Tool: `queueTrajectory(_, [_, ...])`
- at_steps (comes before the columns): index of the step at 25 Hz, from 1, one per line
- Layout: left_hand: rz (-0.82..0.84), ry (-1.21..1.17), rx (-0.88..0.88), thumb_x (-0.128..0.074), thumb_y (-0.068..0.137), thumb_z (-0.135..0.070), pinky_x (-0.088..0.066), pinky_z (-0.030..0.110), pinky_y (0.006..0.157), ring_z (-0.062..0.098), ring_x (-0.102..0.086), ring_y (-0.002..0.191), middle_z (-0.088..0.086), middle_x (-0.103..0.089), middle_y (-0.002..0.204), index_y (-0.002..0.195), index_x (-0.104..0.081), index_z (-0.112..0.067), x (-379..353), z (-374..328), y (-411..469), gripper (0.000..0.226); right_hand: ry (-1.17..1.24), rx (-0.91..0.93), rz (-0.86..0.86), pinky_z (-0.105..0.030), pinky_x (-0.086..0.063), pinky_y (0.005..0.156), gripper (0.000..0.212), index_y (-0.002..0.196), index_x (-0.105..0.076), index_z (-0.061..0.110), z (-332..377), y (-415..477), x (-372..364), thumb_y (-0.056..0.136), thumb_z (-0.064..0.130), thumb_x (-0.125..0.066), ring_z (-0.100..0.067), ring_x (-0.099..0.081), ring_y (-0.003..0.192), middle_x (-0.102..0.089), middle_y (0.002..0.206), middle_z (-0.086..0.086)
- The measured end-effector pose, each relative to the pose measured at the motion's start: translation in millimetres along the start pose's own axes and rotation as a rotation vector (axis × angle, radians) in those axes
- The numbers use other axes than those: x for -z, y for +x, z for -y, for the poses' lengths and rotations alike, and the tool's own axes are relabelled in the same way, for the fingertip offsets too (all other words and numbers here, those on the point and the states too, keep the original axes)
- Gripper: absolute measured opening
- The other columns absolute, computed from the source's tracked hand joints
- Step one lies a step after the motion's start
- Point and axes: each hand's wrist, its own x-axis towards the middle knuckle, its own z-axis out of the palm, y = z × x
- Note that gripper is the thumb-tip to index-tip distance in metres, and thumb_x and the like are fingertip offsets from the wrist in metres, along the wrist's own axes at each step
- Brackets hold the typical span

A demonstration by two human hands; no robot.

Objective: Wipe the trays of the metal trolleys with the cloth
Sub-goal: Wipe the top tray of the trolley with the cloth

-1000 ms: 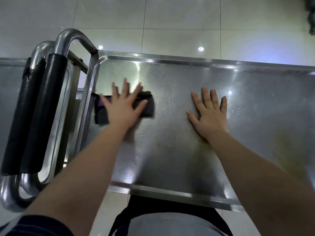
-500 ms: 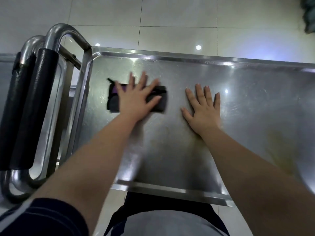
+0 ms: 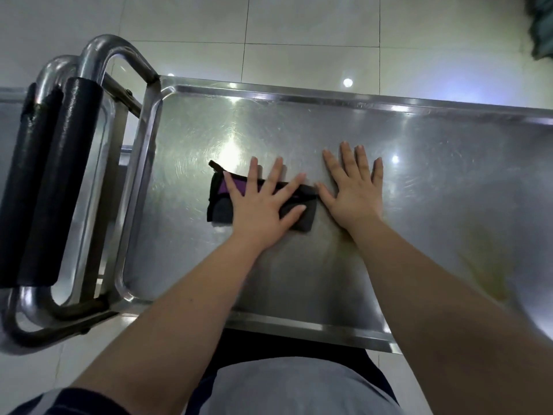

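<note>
Left hand (image 3: 259, 209): fingers spread, pressing cloth (image 3: 220, 202) flat.
Right hand (image 3: 354, 187): flat, bracing tray (image 3: 299, 94).
Tip: keep even pressure, overlap strokes rightward.

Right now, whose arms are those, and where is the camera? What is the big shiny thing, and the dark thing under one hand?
The camera sits on a person's head and looks down, so you see their own two arms reaching out. The big shiny thing is the metal tray of a trolley, standing on a pale tiled floor. At its left end are curved metal handles with black grips. The left hand lies flat, fingers spread, pressing a dark cloth with a purple patch onto the tray; that cloth is for wiping. The right hand rests flat on the bare metal just beside the cloth. Neither hand grips anything.
</note>
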Motion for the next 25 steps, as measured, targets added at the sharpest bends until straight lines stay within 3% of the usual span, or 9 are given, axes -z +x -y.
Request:
queueTrajectory(3, [-0.045, 0.017, 0.07, -0.025, 0.088, -0.073, 0.0, 0.076, 0.107, 0.039, -0.011, 0.148, -0.006, -0.022, 0.162, 0.148, -0.022, -0.054, 2.4, 67.2, -14.6, 0.063, 0.012, 0.003, 0.005, -0.053, 0.01, 0.118, 0.068, 0.153, 0.005, 0.043, -0.6, 0.3, -1.3, 0.092, 0.067, -0.014, -0.019, 0.016, 0.149, 0.011, 0.163, 0.006])
queueTrajectory(6, [-0.005, -0.025, 0.425, -0.015, 0.086, -0.075, 0.0, 0.077, 0.106, 0.037, -0.005, 0.149, -0.005, -0.016, 0.163, 0.147, -0.014, -0.056, 6.2, 138.0, -28.1, 0.064, -0.005, -0.002, -0.004, -0.053, 0.011, 0.117, 0.068, 0.153, 0.006, 0.041, 2.4, 0.5, -4.2, 0.093, 0.067, -0.013, -0.021, 0.017, 0.148, 0.012, 0.163, 0.004])
queueTrajectory(8, [-0.016, -0.07, 0.65, -0.007, 0.084, -0.076, 0.001, 0.078, 0.104, 0.035, 0.002, 0.15, -0.006, -0.008, 0.164, 0.147, -0.01, -0.058, 7.5, 124.4, -17.3, 0.065, -0.008, -0.006, -0.007, -0.054, 0.011, 0.117, 0.068, 0.153, 0.005, 0.04, 4.1, 0.7, -4.6, 0.093, 0.066, -0.014, -0.022, 0.016, 0.149, 0.011, 0.163, 0.003])
queueTrajectory(10, [0.006, -0.092, 0.587, -0.008, 0.085, -0.077, 0.006, 0.079, 0.103, 0.038, 0.003, 0.149, -0.006, -0.005, 0.164, 0.147, -0.01, -0.058, 9.3, 69.3, 1.0, 0.065, -0.011, -0.008, -0.009, -0.053, 0.011, 0.117, 0.068, 0.154, 0.004, 0.04, 3.5, -0.3, -3.8, 0.093, 0.065, -0.015, -0.021, 0.015, 0.149, 0.01, 0.163, 0.003])
queueTrajectory(13, [0.056, -0.059, 0.132, -0.017, 0.086, -0.077, 0.01, 0.077, 0.103, 0.04, -0.003, 0.148, -0.009, -0.012, 0.163, 0.146, -0.015, -0.059, 5.8, -2.6, -3.8, 0.062, 0.025, -0.003, -0.025, -0.052, 0.01, 0.118, 0.069, 0.154, -0.003, 0.04, 0.4, -0.1, -1.2, 0.093, 0.065, -0.021, -0.021, 0.011, 0.149, 0.005, 0.164, 0.004])
queueTrajectory(16, [-0.009, 0.023, -0.083, -0.024, 0.087, -0.075, 0.002, 0.08, 0.103, 0.042, -0.01, 0.147, -0.009, -0.019, 0.162, 0.147, -0.016, -0.056, 2.7, 34.7, -32.6, 0.062, 0.004, -0.006, -0.013, -0.051, 0.01, 0.118, 0.069, 0.154, -0.001, 0.041, -0.1, -1.9, -1.7, 0.092, 0.067, -0.018, -0.021, 0.012, 0.149, 0.006, 0.164, 0.005])
queueTrajectory(21, [0.013, 0.004, 0.436, -0.01, 0.086, -0.075, 0.002, 0.08, 0.103, 0.037, -0.001, 0.149, -0.009, -0.01, 0.164, 0.146, -0.003, -0.059, 0.5, 148.2, -69.7, 0.062, -0.046, -0.021, 0.014, -0.052, 0.012, 0.117, 0.067, 0.153, 0.006, 0.041, 2.4, 1.2, -4.1, 0.093, 0.066, -0.01, -0.023, 0.015, 0.149, 0.012, 0.163, 0.003])
queueTrajectory(23, [-0.027, -0.047, 0.554, -0.009, 0.088, -0.074, 0.004, 0.08, 0.102, 0.038, 0.001, 0.149, -0.009, -0.008, 0.164, 0.147, -0.008, -0.059, 1.4, 125.1, -61.4, 0.061, -0.03, -0.047, 0.039, -0.052, 0.011, 0.117, 0.065, 0.153, 0.009, 0.04, 7.7, -6.1, -4.8, 0.094, 0.062, -0.006, -0.025, 0.016, 0.148, 0.013, 0.163, 0.001])
queueTrajectory(25, [-0.016, -0.101, 0.507, -0.011, 0.088, -0.075, 0.007, 0.08, 0.101, 0.041, 0.002, 0.148, -0.009, -0.005, 0.164, 0.147, -0.01, -0.058, 4.8, 79.7, -45.5, 0.061, -0.005, -0.081, 0.03, -0.052, 0.012, 0.117, 0.062, 0.153, 0.008, 0.039, 17.8, -25.7, -11.0, 0.095, 0.057, -0.005, -0.027, 0.015, 0.148, 0.012, 0.163, 0.001])
